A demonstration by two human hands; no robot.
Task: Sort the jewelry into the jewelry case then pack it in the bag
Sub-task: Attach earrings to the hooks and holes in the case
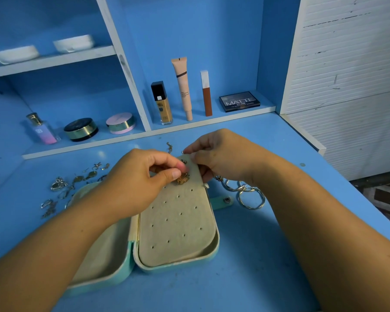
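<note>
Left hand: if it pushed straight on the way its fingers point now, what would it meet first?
Most likely the raised top end of the beige earring panel, where the left hand pinches a gold earring; the right hand holds that end just behind. Depth is hard to judge.

The jewelry case (167,267) is mint green outside and sandy beige inside (its strap (218,203) is mint green too), and the beige pad (178,226) is dotted with tiny dark holes. The table (257,255) and shelves (54,60) are bright blue with white edges. The hoops (251,199) are silver, the earring (182,179) is gold, the jar (81,129) is black with a gold band, and the round box (120,123) is pink.
</note>
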